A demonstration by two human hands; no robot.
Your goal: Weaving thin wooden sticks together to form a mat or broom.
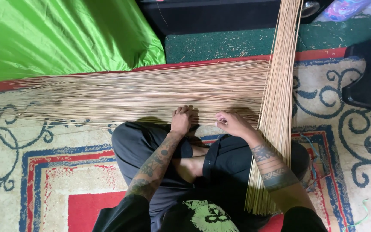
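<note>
A cream patterned carpet with blue scrollwork and red-and-blue borders [44,180] covers the floor beneath a person seated cross-legged in dark trousers, seen from above. To the upper left lies a bright green, glossy fabric sheet [61,36], its edge meeting the carpet's red border; beyond it, at the top, runs a strip of dark green matting littered with straw-coloured fragments [220,45]. Spread flat across the carpet just ahead of the knees is a wide layer of thin, pale tan reed sticks laid side by side [142,92], running from the left of the frame to the right, where it meets a second, upright-running bundle of the same pale tan sticks [280,86] that crosses it at a right angle and passes over the person's right thigh toward the bottom of the frame. A black, rounded object [366,81] sits at the right edge on the carpet, well apart from the sticks. The left hand [182,120], its forearm tattooed, rests on the near edge of the flat layer with fingers curled down onto the sticks, grip pressing rather than enclosing them. The right hand [232,123], a banded tattoo at the wrist, is beside it, just left of the crossing bundle, fingers bent in a pinch at the near edge of the layer; whether that grip has closed on a single stick cannot be told.
</note>
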